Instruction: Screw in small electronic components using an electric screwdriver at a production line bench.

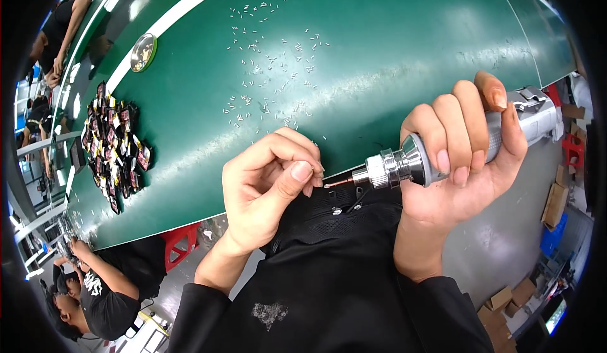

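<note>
My right hand (452,163) is wrapped round a silver-grey electric screwdriver (387,169), its nose toward the left. From the metal nose a thin reddish bit (341,181) reaches almost to the fingertips of my left hand (262,179). At the bit's end a small pale piece shows, too tiny to name. My left thumb and index finger are pinched together close beside it; what lies between them is hidden. Just beyond my hands, many short silvery pins (272,62) lie scattered over the green tabletop (392,49).
A heap of small dark parts with pinkish and yellow patches (114,144) lies at the left of the table. Behind it stands a round green-rimmed dish (144,52). People sit at the left; a red stool (181,245) and cardboard boxes (555,204) stand on the floor.
</note>
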`<state>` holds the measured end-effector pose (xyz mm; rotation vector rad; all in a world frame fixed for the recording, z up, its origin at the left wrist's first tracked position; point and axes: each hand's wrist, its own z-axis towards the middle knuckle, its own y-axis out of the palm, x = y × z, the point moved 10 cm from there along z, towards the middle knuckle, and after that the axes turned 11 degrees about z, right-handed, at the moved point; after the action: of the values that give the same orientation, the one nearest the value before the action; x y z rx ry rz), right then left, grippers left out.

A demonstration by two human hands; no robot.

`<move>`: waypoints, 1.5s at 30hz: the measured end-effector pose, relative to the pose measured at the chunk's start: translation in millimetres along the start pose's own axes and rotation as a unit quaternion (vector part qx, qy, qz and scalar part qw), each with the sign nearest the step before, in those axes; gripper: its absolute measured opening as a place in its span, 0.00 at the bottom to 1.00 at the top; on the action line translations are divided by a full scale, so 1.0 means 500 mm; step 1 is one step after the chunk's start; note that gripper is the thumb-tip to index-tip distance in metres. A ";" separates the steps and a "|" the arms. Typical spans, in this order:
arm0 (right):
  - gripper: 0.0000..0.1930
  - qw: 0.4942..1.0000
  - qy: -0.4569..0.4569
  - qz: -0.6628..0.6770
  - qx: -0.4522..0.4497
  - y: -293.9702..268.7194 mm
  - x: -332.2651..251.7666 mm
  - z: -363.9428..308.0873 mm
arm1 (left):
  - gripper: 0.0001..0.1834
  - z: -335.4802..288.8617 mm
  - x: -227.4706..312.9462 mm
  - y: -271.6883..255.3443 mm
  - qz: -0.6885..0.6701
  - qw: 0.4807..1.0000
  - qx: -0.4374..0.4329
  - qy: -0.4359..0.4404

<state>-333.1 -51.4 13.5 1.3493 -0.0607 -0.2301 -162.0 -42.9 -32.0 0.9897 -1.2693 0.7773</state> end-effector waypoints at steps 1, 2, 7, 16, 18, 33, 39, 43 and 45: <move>0.07 1.000 -0.016 -0.021 -0.005 0.007 -0.001 -0.001 | 0.07 -0.001 -0.004 0.007 -0.034 0.999 -0.010 0.002; 0.08 0.999 -0.033 -0.041 -0.012 0.014 -0.005 -0.002 | 0.07 -0.002 -0.007 0.010 -0.037 0.999 -0.008 0.001; 0.08 0.998 -0.041 -0.045 0.001 0.010 -0.007 -0.008 | 0.07 -0.004 -0.011 0.022 -0.036 0.999 -0.021 -0.006; 0.07 0.996 -0.059 -0.066 0.009 -0.002 -0.016 -0.008 | 0.07 -0.003 -0.020 0.031 -0.031 0.999 -0.019 -0.019; 0.07 0.997 -0.056 -0.062 -0.003 0.005 -0.016 -0.007 | 0.07 -0.002 -0.017 0.031 -0.033 0.999 -0.018 -0.010; 0.09 0.989 -0.054 -0.132 -0.035 0.004 -0.028 -0.012 | 0.01 0.005 0.015 0.036 0.255 0.963 0.026 0.082; 0.08 0.992 -0.072 -0.108 -0.005 -0.013 -0.028 0.005 | 0.15 0.022 0.057 0.029 0.353 0.923 0.023 0.149; 0.06 0.989 -0.098 -0.083 0.073 -0.038 -0.034 0.000 | 0.07 0.016 0.137 -0.064 0.461 0.867 0.131 0.135; 0.05 0.984 -0.109 -0.087 0.108 -0.072 -0.042 -0.010 | 0.02 0.040 0.162 -0.118 0.534 0.818 0.150 0.149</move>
<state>-357.2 -49.9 -20.6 1.5436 -0.1553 -0.5305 -104.1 -88.9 38.2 0.2607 -1.3978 1.9673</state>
